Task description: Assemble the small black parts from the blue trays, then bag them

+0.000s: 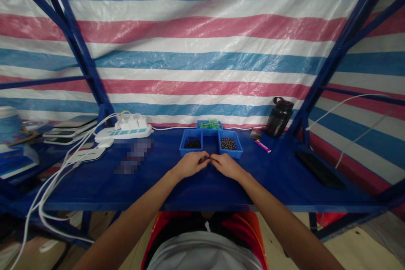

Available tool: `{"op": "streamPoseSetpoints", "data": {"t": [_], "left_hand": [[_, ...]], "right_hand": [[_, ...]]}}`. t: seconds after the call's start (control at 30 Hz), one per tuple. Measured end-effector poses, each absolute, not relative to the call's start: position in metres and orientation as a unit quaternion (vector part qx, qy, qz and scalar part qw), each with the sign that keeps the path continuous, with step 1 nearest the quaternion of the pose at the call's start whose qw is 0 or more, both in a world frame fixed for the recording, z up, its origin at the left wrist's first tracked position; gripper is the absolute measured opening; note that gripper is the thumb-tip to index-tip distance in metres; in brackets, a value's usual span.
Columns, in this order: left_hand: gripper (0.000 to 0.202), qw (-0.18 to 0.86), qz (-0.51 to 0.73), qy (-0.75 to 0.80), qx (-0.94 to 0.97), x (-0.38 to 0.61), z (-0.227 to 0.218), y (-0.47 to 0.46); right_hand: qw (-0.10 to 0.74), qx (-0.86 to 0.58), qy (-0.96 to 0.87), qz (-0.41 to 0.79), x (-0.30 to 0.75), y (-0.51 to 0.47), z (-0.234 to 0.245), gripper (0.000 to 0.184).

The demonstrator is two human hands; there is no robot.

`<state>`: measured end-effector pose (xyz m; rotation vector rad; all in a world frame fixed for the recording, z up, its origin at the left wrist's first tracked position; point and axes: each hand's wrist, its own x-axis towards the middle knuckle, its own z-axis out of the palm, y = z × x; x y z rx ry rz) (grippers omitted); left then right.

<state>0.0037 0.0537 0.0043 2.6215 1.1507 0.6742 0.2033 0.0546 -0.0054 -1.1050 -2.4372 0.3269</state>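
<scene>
My left hand (192,163) and my right hand (226,165) meet at the fingertips above the blue table, just in front of two small bins. Both are closed in a pinch, and whatever lies between the fingers is too small to make out. Beyond my left hand is a blue bin (181,147) with small black pieces (192,143) in it. Past my right hand, another blue bin (239,150) contains small rounded dark and silvery pieces (228,144). Farther back, a third blue bin (198,124) has green pieces (210,124) in it.
A white power strip (126,133) with plugs and cables stands at the back left. White devices (87,155) lie near it. On the right are a dark bottle (279,117), a purple-pink lighter-like item (263,146) and a black phone-like slab (319,169). Blue frame posts flank the table.
</scene>
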Motion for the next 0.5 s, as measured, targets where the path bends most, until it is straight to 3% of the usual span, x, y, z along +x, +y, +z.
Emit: {"op": "streamPoseSetpoints", "data": {"t": [0.5], "left_hand": [[0.014, 0.074, 0.226, 0.424, 0.874, 0.0017, 0.0027, 0.0565]], "right_hand": [[0.25, -0.433, -0.858, 0.114, 0.2042, 0.0535, -0.0026, 0.017]]}}
